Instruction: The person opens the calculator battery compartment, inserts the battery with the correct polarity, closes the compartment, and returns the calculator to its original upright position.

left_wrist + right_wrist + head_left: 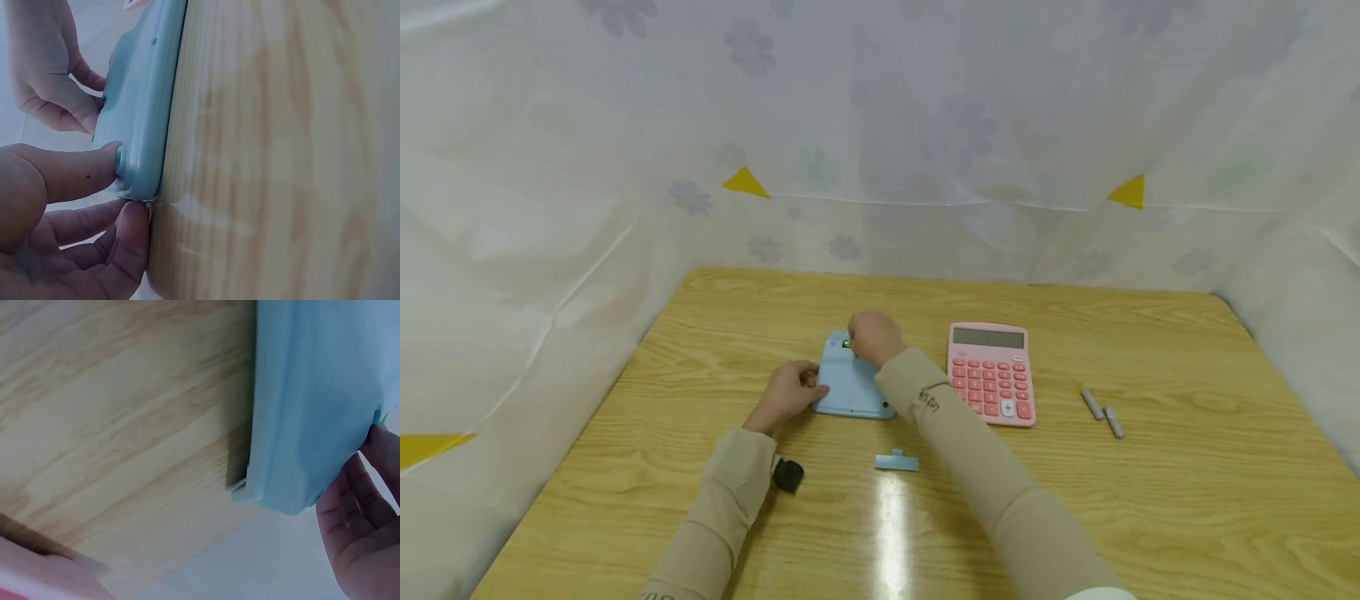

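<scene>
Pinching the blue calculator (848,387), probably light, stiff and slick, the left hand (785,395) rightly takes its edge; the right hand (877,337) curls at the far end, hold unclear.

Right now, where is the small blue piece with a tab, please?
In the head view, the small blue piece lies on the table near the middle, just below the blue device, between the two sleeves.
</scene>
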Action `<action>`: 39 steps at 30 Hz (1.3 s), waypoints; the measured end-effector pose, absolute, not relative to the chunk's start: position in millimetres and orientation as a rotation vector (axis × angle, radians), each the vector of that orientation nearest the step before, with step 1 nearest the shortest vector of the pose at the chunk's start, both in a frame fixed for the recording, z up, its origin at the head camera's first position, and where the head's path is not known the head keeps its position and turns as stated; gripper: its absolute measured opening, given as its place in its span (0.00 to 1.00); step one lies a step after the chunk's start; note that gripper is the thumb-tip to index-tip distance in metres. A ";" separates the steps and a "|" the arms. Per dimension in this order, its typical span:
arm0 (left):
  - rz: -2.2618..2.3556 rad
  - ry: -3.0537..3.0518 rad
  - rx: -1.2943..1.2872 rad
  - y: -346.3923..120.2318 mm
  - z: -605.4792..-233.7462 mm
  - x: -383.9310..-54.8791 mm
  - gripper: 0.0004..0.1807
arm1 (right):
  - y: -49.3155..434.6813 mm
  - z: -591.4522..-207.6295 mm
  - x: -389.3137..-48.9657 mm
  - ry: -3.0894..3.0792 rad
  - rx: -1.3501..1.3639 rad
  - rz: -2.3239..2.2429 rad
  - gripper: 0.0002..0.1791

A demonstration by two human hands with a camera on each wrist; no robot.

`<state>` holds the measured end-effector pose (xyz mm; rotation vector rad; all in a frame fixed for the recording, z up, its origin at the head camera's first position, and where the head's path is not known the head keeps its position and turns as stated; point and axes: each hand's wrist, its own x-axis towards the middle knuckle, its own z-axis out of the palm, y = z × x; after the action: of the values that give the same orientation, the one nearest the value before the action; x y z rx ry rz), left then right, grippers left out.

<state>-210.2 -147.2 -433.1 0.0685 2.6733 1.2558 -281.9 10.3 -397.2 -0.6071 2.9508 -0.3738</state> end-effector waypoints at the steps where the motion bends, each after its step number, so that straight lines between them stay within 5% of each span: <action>1: 1.252 2.676 0.069 -147.1 -432.9 -210.0 0.21 | 12.1 -397.8 -281.9 2.942 -0.597 -0.436 0.09; 10: 1.250 2.678 0.068 -143.7 -431.0 -208.7 0.22 | 24.8 -397.0 -281.8 2.806 -0.412 -0.894 0.07; 20: 1.254 2.683 0.062 -146.1 -431.5 -207.2 0.21 | 20.8 -398.0 -280.8 2.788 -0.359 -0.971 0.13; 28: 1.236 2.691 0.052 -146.3 -430.5 -206.6 0.21 | 26.6 -402.8 -280.0 2.790 -0.411 -1.029 0.05; 39: 1.238 2.687 0.037 -146.0 -429.3 -210.5 0.21 | 38.4 -395.8 -286.9 2.725 -0.479 -0.947 0.08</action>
<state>-210.5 -146.0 -429.3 0.0373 2.6867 1.2378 -286.9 38.4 -395.8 -0.4792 2.7250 -0.9470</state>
